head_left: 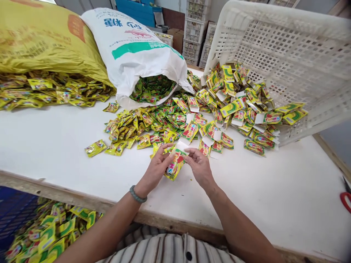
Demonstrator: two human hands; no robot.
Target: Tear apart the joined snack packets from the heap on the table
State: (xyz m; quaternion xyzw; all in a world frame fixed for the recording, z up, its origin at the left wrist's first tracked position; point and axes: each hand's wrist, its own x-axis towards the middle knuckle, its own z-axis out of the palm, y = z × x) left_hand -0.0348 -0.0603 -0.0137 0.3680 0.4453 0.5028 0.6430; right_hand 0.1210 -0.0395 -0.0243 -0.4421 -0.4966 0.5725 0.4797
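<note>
Between my two hands, over the table front, is a small yellow-green candy box (175, 165) with red and coloured print and a raised white flap. My left hand (157, 166) is closed on its left side, thumb across the front. My right hand (200, 167) pinches the upper right edge near the flap. Whether anything is inside the box is hidden. Just beyond my hands lie open candy boxes (190, 130) with white flaps. A heap of small shiny candy sachets (123, 126) spreads to the left, with one loose sachet (95, 148) nearer the edge.
A white sack (109, 44) spills green sachets at the back; a yellow sack (46, 40) lies left of it. On the right, a tipped white basket (307, 65) pours out boxes. Red-handled scissors (346, 201) lie far right. Below the table's left edge, a blue crate (16, 215) stands by filled boxes.
</note>
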